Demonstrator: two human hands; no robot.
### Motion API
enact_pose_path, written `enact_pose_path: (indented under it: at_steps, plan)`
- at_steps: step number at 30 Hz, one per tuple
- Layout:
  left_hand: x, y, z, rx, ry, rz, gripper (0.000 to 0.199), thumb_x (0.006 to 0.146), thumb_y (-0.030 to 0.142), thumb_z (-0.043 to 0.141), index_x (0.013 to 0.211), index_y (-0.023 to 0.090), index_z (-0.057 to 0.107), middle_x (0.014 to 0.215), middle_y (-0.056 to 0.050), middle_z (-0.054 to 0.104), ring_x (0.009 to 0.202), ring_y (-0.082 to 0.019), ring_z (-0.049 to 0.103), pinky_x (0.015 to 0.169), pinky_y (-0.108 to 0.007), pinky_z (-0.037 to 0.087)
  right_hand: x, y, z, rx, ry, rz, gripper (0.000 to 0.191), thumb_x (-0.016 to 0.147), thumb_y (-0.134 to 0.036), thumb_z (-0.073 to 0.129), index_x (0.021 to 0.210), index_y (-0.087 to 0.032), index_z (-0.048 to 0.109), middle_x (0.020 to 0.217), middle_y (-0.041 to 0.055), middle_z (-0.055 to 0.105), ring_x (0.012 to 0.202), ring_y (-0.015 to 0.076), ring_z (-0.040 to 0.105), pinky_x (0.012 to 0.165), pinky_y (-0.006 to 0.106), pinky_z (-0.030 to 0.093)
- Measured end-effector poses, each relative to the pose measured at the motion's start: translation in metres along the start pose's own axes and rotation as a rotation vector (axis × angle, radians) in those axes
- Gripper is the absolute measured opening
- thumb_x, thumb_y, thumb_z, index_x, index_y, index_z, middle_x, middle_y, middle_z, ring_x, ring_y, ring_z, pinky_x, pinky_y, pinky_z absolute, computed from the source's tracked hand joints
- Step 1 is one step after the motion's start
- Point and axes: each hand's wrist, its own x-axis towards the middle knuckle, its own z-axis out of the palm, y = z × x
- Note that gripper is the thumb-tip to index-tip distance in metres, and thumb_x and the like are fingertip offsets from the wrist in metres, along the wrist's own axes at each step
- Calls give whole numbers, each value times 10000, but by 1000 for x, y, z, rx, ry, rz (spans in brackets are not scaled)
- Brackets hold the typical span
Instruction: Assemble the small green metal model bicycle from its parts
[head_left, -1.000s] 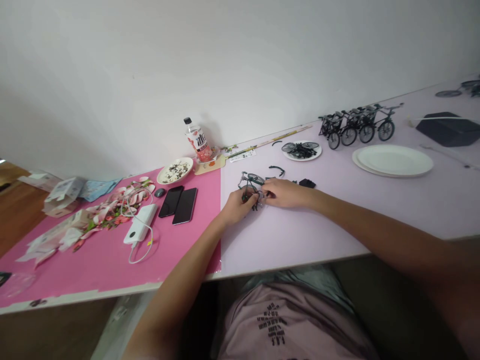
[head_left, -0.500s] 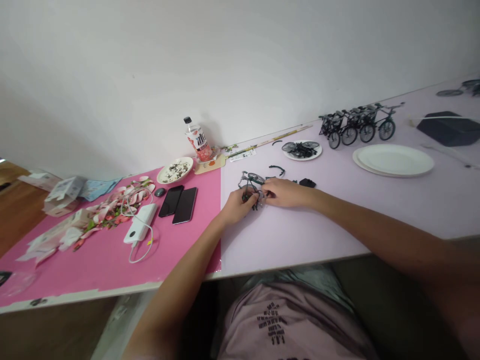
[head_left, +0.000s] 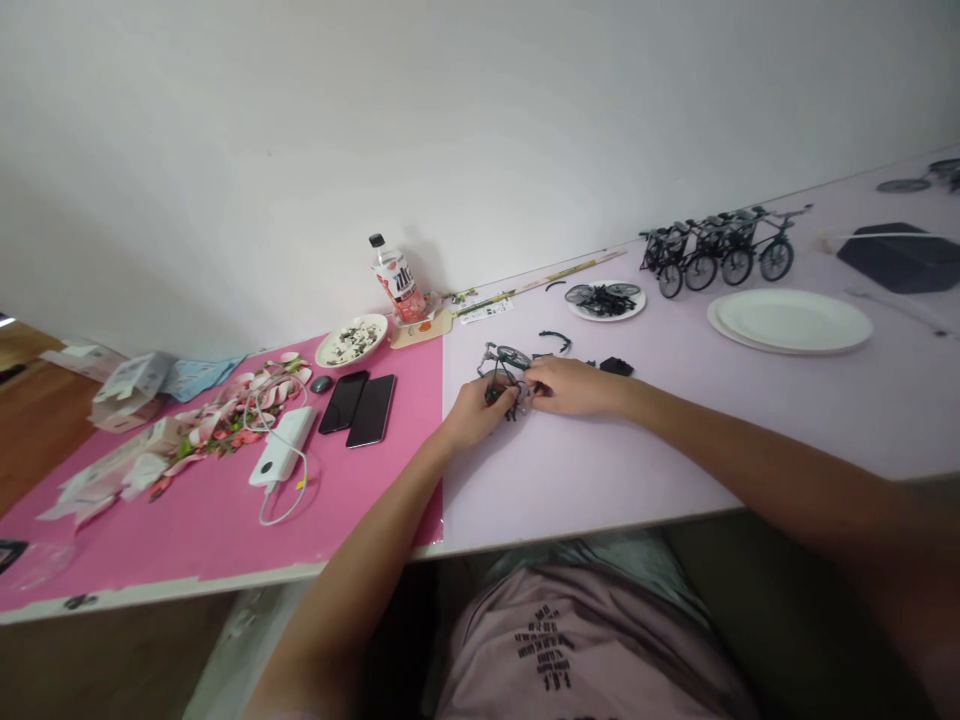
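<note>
A small dark model bicycle (head_left: 501, 362) is tilted on the pale table between my two hands. My left hand (head_left: 474, 408) is closed around its near part, thumb pressed against the frame. From the other side, my right hand (head_left: 559, 385) has its fingers pinched together by the bicycle's lower part; what they grip is too small to make out. Beyond the hands lies a curved black piece (head_left: 556, 338). A small black block (head_left: 616, 366) sits just past my right wrist.
Several finished-looking model bicycles (head_left: 720, 255) stand in a row at the back right. In front are stacked white plates (head_left: 795, 320); a smaller plate (head_left: 636, 305) bears black parts. On the pink left side are two phones (head_left: 371, 412), a power strip (head_left: 281, 448), a bottle (head_left: 397, 285) and petals.
Both hands keep almost the same hold around the model bicycle. The whole view has shifted very slightly.
</note>
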Motion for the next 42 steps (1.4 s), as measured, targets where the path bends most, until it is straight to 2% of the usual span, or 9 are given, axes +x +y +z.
enact_pose_path:
  at_steps: [22, 29, 38, 42]
  plan:
    - [0, 1, -1, -29, -7, -8, 246, 959, 390, 566, 936, 172, 678, 876, -55, 738, 790, -181, 642, 776, -310, 505, 0, 0, 1, -3, 2, 1, 191, 915, -301, 651, 797, -211, 531, 947, 79, 625, 817, 212, 570, 703, 292, 379]
    - [0, 0, 0, -48, -3, -5, 257, 959, 404, 579, 937, 169, 681, 879, -57, 739, 787, -178, 644, 761, -302, 499, 0, 0, 1, 6, 13, 9, 157, 900, -262, 647, 798, -209, 541, 938, 75, 624, 808, 207, 568, 700, 291, 377]
    - [0, -1, 0, -65, 8, -4, 249, 950, 407, 599, 932, 171, 679, 843, -50, 721, 764, -174, 629, 758, -307, 501, 1, -1, 0, 35, 14, -2, 316, 983, -413, 558, 752, -222, 458, 893, 74, 591, 826, 228, 564, 702, 322, 372]
    - [1, -2, 1, -85, 2, -1, 248, 951, 404, 596, 929, 169, 673, 856, -55, 718, 775, -175, 627, 754, -307, 498, 1, 0, 2, 40, 25, -17, 324, 993, -418, 538, 746, -224, 459, 887, 75, 593, 860, 236, 564, 718, 329, 379]
